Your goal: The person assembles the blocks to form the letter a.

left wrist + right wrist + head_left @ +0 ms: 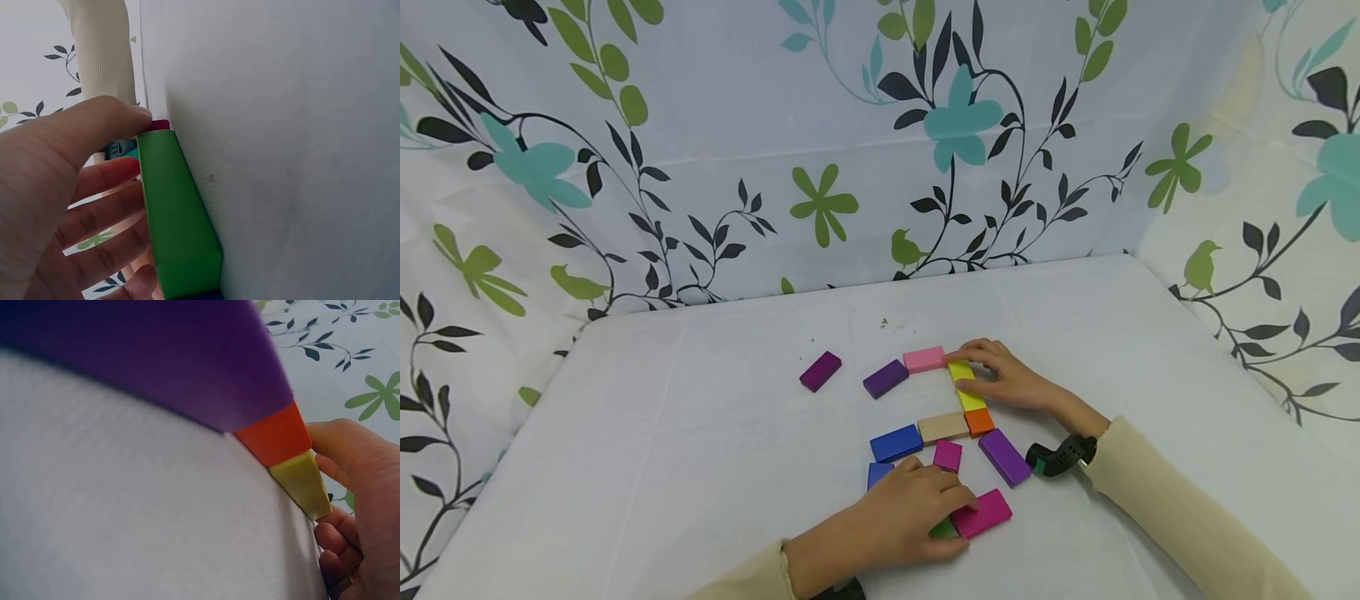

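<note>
My left hand (910, 510) bends over the near end of the block outline. Its thumb and index finger pinch the magenta block (987, 514) where it meets a green block (943, 528), mostly hidden by the hand. In the left wrist view the green block (178, 206) runs lengthwise beside the fingers. Farther back, my right hand (1003, 375) pinches a yellow block (967, 387), index finger at its far end and thumb along its side. An orange block (979, 422) adjoins the yellow one; a pink block (924, 359) lies by the right index fingertip.
A purple block (1004, 457) angles away near the right wristband (1060, 456). Tan (943, 428), blue (896, 443) and small magenta (947, 455) blocks lie inside. A dark purple block (886, 379) adjoins the pink one; a plum block (820, 371) lies apart to the left.
</note>
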A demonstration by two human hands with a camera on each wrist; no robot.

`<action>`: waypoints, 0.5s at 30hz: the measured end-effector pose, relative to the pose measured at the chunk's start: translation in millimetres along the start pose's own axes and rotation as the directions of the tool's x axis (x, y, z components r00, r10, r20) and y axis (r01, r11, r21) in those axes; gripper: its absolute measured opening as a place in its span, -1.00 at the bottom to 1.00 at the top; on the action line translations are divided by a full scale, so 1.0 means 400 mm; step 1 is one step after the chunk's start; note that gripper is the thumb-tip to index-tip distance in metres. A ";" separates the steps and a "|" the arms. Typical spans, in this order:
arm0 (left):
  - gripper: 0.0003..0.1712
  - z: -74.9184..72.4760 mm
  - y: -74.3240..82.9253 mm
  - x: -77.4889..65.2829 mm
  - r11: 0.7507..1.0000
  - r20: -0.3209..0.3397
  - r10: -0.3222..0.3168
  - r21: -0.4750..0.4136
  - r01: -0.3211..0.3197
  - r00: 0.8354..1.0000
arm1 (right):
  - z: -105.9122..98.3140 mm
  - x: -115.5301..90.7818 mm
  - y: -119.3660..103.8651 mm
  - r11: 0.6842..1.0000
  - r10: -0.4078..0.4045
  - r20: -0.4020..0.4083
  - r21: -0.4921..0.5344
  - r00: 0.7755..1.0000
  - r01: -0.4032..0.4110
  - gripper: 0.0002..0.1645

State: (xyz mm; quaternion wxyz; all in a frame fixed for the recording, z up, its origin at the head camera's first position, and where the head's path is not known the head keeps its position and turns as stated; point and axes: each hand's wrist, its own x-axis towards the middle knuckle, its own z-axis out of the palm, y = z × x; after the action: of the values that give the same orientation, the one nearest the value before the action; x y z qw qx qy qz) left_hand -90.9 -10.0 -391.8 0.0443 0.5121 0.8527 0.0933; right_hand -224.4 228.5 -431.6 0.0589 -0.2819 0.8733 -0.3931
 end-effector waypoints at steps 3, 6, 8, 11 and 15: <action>-0.63 -0.001 0.001 -0.004 1.000 0.005 0.004 0.006 -0.004 1.000 | -0.001 0.001 0.001 1.000 -0.003 -0.001 -0.001 1.000 0.003 -0.47; -0.62 -0.001 0.002 -0.007 1.000 0.012 0.004 0.013 -0.004 1.000 | -0.003 0.001 0.002 1.000 -0.001 -0.001 -0.005 1.000 0.001 -0.47; -0.60 -0.001 0.002 -0.009 1.000 0.007 0.005 0.003 -0.005 1.000 | -0.004 0.000 0.003 1.000 0.001 -0.001 -0.006 1.000 -0.001 -0.47; -0.58 -0.002 -0.001 -0.010 1.000 -0.035 0.002 -0.019 -0.002 0.999 | -0.004 0.000 0.003 1.000 0.002 0.001 0.000 1.000 -0.002 -0.47; -0.63 -0.006 -0.015 -0.005 0.999 -0.097 -0.026 -0.035 0.023 0.995 | -0.001 0.000 0.002 1.000 0.001 0.003 0.014 1.000 -0.001 -0.47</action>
State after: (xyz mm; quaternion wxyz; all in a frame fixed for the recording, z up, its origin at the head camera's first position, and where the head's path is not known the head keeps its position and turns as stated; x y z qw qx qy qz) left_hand -95.5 -15.0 -390.6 0.0126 0.4957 0.8583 0.1320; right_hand -224.7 229.2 -432.0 0.0623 -0.2818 0.8705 -0.3987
